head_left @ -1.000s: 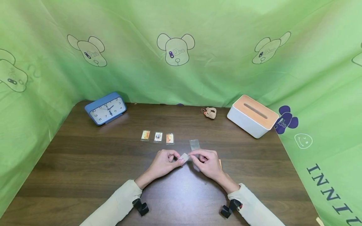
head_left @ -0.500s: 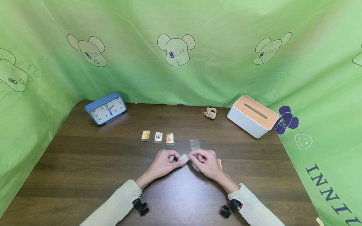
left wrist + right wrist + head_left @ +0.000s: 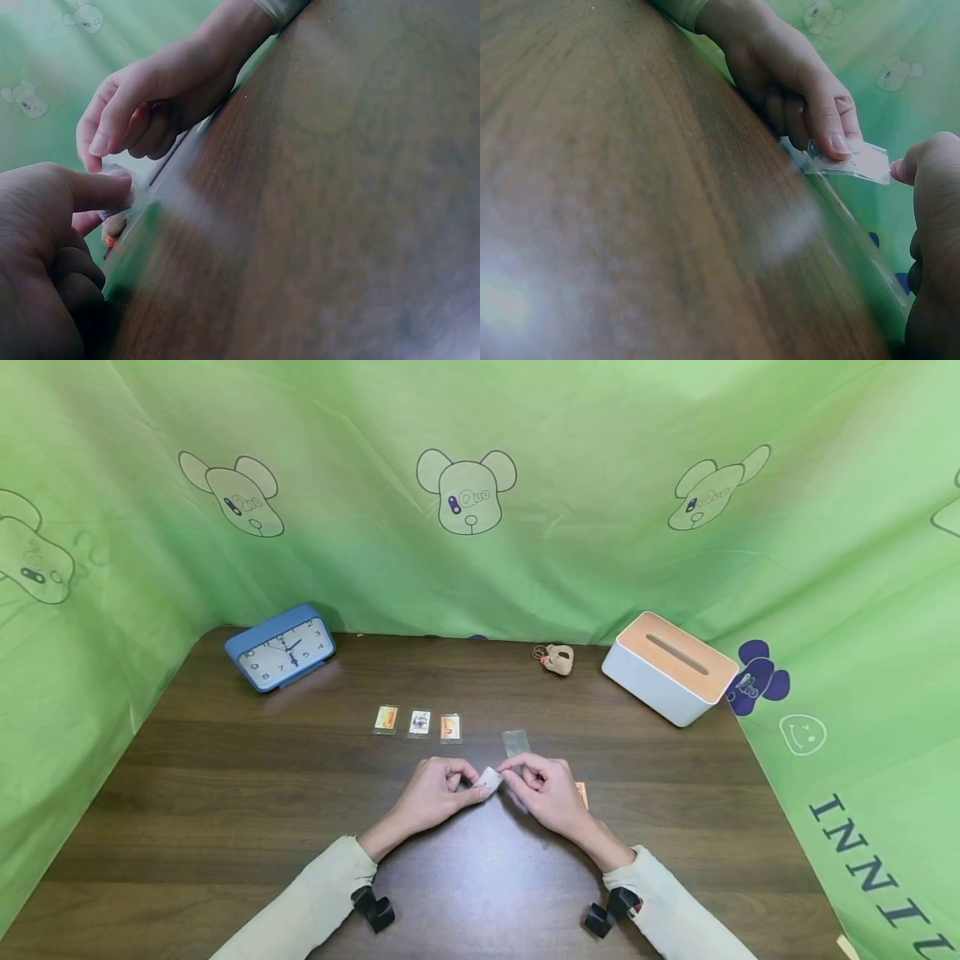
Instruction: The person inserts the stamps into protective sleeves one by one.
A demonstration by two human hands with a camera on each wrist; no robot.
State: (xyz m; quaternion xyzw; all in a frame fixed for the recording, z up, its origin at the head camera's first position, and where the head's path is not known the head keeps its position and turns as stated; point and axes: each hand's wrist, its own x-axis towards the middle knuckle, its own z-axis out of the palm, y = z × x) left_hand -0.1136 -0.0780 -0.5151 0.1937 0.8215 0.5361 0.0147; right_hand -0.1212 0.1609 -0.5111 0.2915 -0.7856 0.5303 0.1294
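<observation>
My left hand point(image 3: 433, 795) pinches a small whitish card in a clear plastic sleeve point(image 3: 489, 781) between thumb and index finger. At the sleeve's other end, the thumb and index finger of my right hand point(image 3: 553, 795) pinch its edge. In the right wrist view, the card sleeve point(image 3: 868, 162) sticks out past the left thumb, and the right fingertip meets its far corner. An empty-looking clear sleeve point(image 3: 515, 742) lies just beyond the right hand. Partly hidden behind that hand is an orange card point(image 3: 582, 793).
Three sleeved picture cards, the nearest to my hands being an orange one point(image 3: 450, 727), lie in a row on the wooden table point(image 3: 225, 827). Farther back stand a blue clock point(image 3: 281, 647), a beige keychain pouch point(image 3: 557, 659) and a white tissue box point(image 3: 667, 670). Green cloth hangs around.
Both hands stay nearly in place. The card in the sleeve shifts and tilts slightly between the fingers.
</observation>
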